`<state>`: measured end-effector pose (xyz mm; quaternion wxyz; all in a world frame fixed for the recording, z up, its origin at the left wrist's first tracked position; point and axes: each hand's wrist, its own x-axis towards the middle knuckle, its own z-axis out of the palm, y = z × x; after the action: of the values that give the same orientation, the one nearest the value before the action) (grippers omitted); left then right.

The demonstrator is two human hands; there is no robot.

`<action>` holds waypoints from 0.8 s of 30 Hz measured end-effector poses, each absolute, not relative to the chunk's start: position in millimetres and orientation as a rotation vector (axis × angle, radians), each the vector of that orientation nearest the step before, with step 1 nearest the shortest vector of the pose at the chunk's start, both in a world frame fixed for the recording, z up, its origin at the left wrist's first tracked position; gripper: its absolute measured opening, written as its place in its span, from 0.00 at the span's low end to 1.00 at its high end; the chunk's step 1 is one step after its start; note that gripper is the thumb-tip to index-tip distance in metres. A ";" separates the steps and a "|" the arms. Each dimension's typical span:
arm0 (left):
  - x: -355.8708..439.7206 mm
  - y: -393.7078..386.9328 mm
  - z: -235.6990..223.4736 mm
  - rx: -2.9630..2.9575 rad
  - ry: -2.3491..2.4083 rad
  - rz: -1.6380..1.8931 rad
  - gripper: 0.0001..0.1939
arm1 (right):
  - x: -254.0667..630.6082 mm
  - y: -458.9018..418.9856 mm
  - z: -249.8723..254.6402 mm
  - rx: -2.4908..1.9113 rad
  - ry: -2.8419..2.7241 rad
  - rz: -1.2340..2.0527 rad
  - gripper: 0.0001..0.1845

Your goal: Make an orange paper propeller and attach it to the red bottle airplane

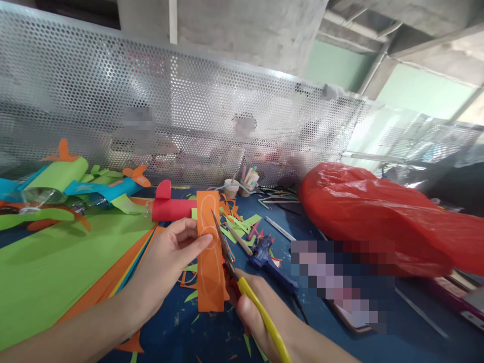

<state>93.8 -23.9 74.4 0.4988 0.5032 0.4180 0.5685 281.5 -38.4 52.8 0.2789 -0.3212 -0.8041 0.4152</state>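
Observation:
My left hand (176,252) pinches an upright strip of orange paper (210,297) at its left edge, thumb in front. A pale outline of a propeller shape, two long lobes with a round middle, is drawn on the strip. In my right hand (260,307) is a pair of scissors (247,290) with yellow handles, fingers wrapped round them. The blades point up and left, their tip over the upper right part of the strip. Whether they bite into the paper I cannot tell. Behind the strip lies a red paper-covered tube (172,209).
Green paper sheets (75,252) cover the table's left, with paper-wrapped bottle models (62,176) behind. Green and orange scraps surround a blue glue gun (270,259). Cups of markers (247,186) stand near the perforated metal screen (212,101). A red plastic bag (370,217) bulges at right.

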 end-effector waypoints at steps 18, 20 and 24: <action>96.9 -28.1 79.5 1.161 0.967 1.365 0.12 | 283.3 -37.6 57.0 -0.960 -2.184 1.049 0.39; 96.9 -28.4 80.2 1.145 0.970 1.368 0.12 | 283.4 -37.9 58.3 -1.000 -2.190 1.008 0.39; 97.0 -27.2 79.3 1.156 0.976 1.372 0.12 | 283.6 -38.1 58.8 -1.034 -2.202 0.989 0.39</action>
<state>97.0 -27.2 79.3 0.5225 0.4826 0.4074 0.5728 283.6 -38.1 58.8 0.2547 -0.3808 -0.8109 0.3642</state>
